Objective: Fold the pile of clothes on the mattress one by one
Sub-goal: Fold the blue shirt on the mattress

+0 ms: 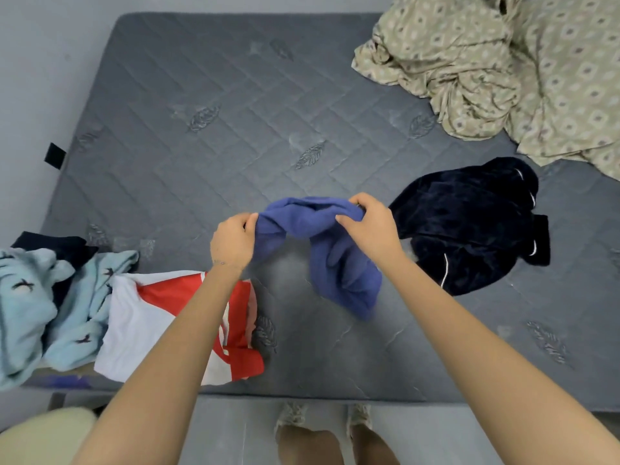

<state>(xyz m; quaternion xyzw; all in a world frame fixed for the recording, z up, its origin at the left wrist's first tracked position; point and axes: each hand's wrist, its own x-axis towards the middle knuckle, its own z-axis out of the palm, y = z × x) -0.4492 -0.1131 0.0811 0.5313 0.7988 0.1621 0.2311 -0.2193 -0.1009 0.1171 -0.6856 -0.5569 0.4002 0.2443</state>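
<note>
A crumpled blue garment (332,250) hangs above the middle of the grey quilted mattress (214,135). My left hand (233,241) pinches its left edge. My right hand (370,224) grips its bunched top on the right, and the rest of the cloth droops below toward the mattress. A dark navy velvety garment with white piping (469,226) lies in a heap to the right. At the left edge lie a red and white garment (147,323) and a light blue patterned one (37,307), partly covered by my left forearm.
A rumpled beige patterned sheet (503,65) fills the far right corner of the mattress. A dark cloth (57,246) peeks out behind the light blue garment. The mattress front edge runs just above my feet (322,417). A wall lies along the left side.
</note>
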